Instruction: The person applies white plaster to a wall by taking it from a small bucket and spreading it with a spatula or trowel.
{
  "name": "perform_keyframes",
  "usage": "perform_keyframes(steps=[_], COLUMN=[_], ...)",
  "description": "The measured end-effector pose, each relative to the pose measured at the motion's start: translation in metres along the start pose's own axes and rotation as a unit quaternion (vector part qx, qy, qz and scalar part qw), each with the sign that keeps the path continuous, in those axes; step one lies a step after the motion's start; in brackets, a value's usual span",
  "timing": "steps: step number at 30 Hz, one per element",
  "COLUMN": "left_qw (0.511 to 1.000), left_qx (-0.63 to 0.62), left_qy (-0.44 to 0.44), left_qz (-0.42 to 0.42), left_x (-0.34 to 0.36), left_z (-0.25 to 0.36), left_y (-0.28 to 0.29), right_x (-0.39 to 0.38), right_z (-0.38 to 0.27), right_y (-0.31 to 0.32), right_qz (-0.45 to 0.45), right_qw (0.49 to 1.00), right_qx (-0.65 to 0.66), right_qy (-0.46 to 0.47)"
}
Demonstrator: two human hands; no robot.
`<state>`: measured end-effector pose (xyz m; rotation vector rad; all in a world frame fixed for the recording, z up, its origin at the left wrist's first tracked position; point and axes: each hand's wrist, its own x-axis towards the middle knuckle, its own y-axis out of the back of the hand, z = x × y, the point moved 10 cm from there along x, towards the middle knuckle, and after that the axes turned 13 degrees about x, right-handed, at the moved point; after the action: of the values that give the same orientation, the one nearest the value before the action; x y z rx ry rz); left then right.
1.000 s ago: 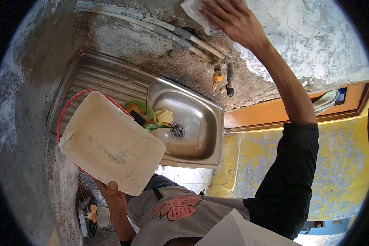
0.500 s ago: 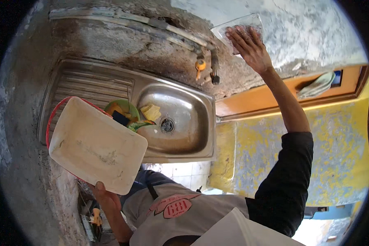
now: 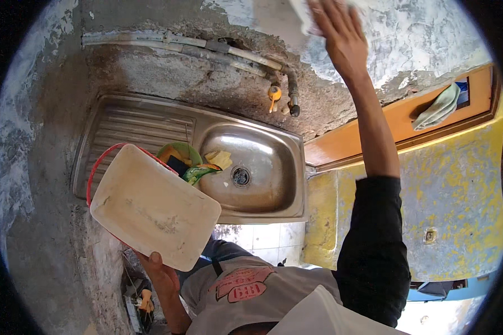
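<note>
My left hand grips a cream rectangular tub by its near edge, thumb on the rim and fingers beneath. The tub has a red handle, and its pale surface carries grey smudges. It is tilted over the ridged side of the sink. High at the upper right, my right hand lies flat, fingers stretched, over a pale sheet against the wall. That sheet is blurred and partly cut off by the frame's top. White patches cover the grey wall around it.
Below the wall is a steel sink with a drainboard. A green bowl, a yellow cloth or sponge and a green packet sit there. Pipes and an orange-handled tap project above. A towel hangs at right.
My right hand has moved up the wall with the sheet, which looked clear before and is now smeared by motion. My left hand still holds the tub. The whole view has shifted slightly.
</note>
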<state>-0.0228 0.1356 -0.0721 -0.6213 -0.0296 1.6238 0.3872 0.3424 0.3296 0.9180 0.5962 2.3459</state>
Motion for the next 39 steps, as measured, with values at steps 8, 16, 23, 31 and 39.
perform_keyframes(steps=[8,16,23,31,39], left_qw=[1.0,0.998,0.998,0.998,0.998], left_qx=[0.015,-0.051,-0.042,-0.027,-0.009], left_qy=[-0.019,-0.003,-0.042,0.019,0.017], left_qz=[0.018,0.028,0.007,0.044,0.052], left_x=[-0.006,0.0,-0.003,-0.01,0.006], left_z=[0.016,0.01,0.001,-0.024,-0.013], left_y=[0.001,0.006,0.011,0.021,-0.01], right_x=[-0.129,-0.136,0.086,0.084,-0.07], right_z=[0.036,0.038,-0.058,-0.059,0.074], right_y=[-0.074,0.002,0.005,-0.072,-0.052], right_qz=[-0.179,-0.178,-0.101,-0.197,-0.208], right_qw=[0.982,0.984,0.965,0.916,0.934], right_qx=[-0.034,0.014,0.047,-0.076,-0.156], right_qy=[0.051,0.026,0.237,0.34,0.247])
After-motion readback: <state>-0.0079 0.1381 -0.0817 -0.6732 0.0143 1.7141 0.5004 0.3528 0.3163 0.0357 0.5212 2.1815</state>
